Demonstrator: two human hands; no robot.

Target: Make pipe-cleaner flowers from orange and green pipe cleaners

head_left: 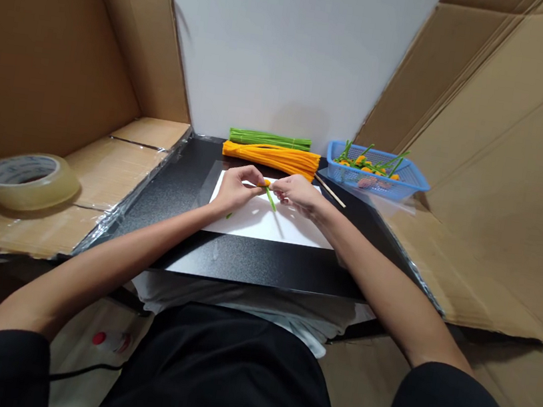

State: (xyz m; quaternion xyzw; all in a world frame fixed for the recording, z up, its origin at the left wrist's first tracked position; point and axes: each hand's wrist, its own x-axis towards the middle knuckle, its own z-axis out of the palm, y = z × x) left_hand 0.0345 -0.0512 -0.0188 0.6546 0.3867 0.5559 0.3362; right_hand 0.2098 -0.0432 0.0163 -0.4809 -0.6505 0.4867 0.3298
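My left hand (237, 187) and my right hand (299, 194) meet over a white sheet of paper (268, 223) on the black table (253, 261). Both pinch a small piece made of an orange pipe cleaner (267, 182) and a green pipe cleaner (271, 199), whose green stem slants down between the hands. The fingers of both hands are closed on it. Behind the hands lie a bundle of orange pipe cleaners (272, 157) and a bundle of green pipe cleaners (270, 139).
A blue basket (376, 171) with several finished orange-and-green pieces stands at the back right. A thin wooden stick (330, 191) lies beside it. A roll of clear tape (27, 179) rests on the cardboard at left. Cardboard walls enclose both sides.
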